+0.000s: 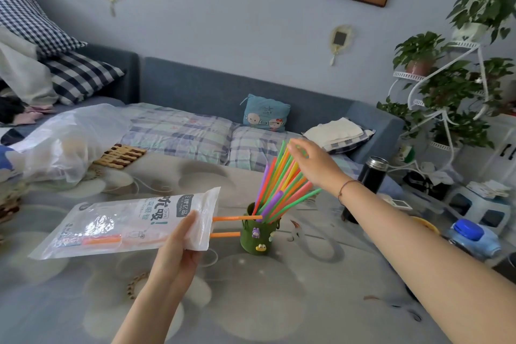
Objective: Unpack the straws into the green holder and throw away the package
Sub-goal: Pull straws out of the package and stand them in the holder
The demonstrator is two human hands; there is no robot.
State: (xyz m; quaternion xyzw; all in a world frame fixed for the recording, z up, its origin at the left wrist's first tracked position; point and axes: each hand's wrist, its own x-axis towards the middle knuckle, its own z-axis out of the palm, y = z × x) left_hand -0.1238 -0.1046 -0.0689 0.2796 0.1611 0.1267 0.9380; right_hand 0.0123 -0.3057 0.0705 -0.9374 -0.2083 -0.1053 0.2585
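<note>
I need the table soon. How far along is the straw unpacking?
Mostly done: a bunch of straws stands in the green holder, right hand at their tops. The left hand grips the package, two orange straws poking out. Binning it remains.

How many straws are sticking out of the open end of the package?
2. Both are orange: the upper straw points at the green holder, and the lower straw lies just below it. The left hand holds the package; others may be hidden inside.
</note>
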